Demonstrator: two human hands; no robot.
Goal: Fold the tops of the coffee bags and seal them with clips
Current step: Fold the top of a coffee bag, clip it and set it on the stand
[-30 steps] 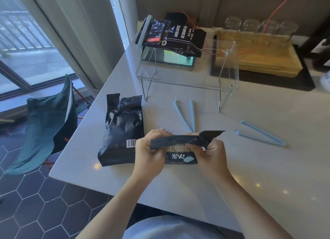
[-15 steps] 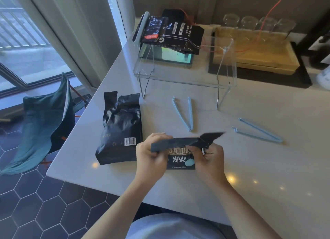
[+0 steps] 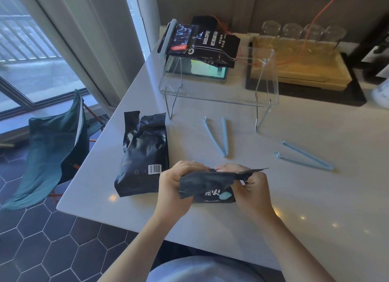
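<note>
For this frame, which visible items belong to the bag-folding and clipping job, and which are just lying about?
Job:
black coffee bag with teal label, gripped by left hand and right hand
black barcoded coffee bag
two open light-blue plastic clips

Lying about:
clear acrylic stand
upturned glasses
teal folding chair

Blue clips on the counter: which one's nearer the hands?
The clip straight beyond the held bag, its hinged tip pointing at the hands. The other clip lies farther off to the right. Both are open Vs, untouched.
</note>
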